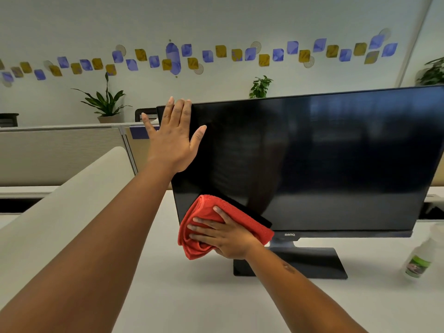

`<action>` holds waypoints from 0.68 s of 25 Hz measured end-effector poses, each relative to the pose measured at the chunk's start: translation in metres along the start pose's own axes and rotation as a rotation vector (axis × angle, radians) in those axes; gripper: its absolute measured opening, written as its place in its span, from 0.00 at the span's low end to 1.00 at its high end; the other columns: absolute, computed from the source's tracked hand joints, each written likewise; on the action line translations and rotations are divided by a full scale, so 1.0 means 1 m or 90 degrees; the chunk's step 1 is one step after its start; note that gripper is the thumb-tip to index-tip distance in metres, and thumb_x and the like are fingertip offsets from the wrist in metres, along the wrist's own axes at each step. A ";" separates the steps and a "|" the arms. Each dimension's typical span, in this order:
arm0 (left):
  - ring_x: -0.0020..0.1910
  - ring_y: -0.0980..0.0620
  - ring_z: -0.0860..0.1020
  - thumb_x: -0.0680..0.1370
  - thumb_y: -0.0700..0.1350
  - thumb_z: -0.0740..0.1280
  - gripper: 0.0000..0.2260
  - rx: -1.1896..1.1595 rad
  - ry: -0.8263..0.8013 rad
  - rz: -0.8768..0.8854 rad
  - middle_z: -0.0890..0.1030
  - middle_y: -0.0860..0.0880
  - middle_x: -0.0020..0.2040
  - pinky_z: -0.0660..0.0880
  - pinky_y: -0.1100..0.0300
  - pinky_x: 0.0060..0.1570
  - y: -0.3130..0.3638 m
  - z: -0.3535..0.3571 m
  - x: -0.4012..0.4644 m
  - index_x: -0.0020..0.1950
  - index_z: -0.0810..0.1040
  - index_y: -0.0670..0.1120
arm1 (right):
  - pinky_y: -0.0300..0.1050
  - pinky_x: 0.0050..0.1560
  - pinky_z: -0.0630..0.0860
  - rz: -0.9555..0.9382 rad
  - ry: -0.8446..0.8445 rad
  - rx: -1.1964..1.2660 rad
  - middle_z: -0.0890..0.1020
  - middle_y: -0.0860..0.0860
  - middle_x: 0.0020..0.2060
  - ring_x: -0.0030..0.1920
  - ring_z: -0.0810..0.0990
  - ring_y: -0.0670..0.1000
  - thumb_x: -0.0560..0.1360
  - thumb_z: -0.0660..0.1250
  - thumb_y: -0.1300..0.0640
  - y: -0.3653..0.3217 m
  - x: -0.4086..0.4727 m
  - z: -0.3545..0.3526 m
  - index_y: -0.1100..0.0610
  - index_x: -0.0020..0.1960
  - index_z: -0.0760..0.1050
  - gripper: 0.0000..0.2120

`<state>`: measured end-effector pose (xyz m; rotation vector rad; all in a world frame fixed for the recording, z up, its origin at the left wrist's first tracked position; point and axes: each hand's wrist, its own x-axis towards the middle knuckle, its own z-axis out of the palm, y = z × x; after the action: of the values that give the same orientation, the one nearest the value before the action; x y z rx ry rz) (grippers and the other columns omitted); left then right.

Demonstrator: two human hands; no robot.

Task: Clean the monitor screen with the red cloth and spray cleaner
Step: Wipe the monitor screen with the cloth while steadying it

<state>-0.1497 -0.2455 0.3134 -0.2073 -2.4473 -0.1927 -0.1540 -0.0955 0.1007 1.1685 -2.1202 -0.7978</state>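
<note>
A black monitor (324, 159) with a dark screen stands on its black base (312, 263) on the white desk. My left hand (174, 138) lies flat with straight fingers against the monitor's upper left corner. My right hand (221, 234) presses the bunched red cloth (206, 219) against the screen's lower left corner, fingers spread over the cloth. The spray cleaner bottle (420, 255), white with a green label, stands on the desk at the far right, apart from both hands.
The white desk (192, 296) stretches in front of the monitor. A grey partition (60, 155) runs behind at the left, with potted plants (105, 102) beyond it. A pale curved chair back (60, 212) sits to the left of my left arm.
</note>
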 end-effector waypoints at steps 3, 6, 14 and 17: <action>0.75 0.52 0.41 0.78 0.59 0.46 0.28 0.014 -0.001 -0.003 0.46 0.50 0.77 0.33 0.38 0.66 0.001 0.000 0.001 0.74 0.44 0.49 | 0.61 0.71 0.35 0.010 -0.018 -0.006 0.59 0.46 0.74 0.74 0.49 0.52 0.72 0.63 0.43 0.007 -0.036 0.010 0.47 0.73 0.56 0.32; 0.75 0.52 0.41 0.78 0.59 0.45 0.28 0.023 -0.003 -0.012 0.45 0.50 0.77 0.33 0.37 0.66 0.002 0.001 0.001 0.74 0.43 0.49 | 0.61 0.72 0.35 0.013 -0.013 -0.013 0.63 0.46 0.72 0.73 0.53 0.51 0.71 0.68 0.46 0.018 -0.071 0.015 0.47 0.72 0.60 0.32; 0.75 0.51 0.40 0.78 0.59 0.46 0.29 0.026 0.007 -0.034 0.45 0.50 0.77 0.34 0.37 0.67 0.011 0.000 -0.002 0.74 0.43 0.49 | 0.59 0.70 0.42 0.044 -0.018 0.006 0.74 0.45 0.65 0.69 0.64 0.48 0.64 0.75 0.48 0.056 -0.138 0.005 0.47 0.66 0.70 0.32; 0.75 0.51 0.40 0.78 0.59 0.46 0.29 0.033 0.013 -0.042 0.44 0.49 0.77 0.35 0.37 0.67 0.015 -0.001 -0.003 0.74 0.42 0.49 | 0.56 0.70 0.44 0.069 -0.045 0.037 0.77 0.45 0.62 0.65 0.72 0.48 0.61 0.77 0.48 0.069 -0.175 0.003 0.47 0.63 0.73 0.32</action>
<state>-0.1442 -0.2308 0.3133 -0.1022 -2.4372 -0.1588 -0.1144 0.0874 0.1139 1.0590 -2.2565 -0.7434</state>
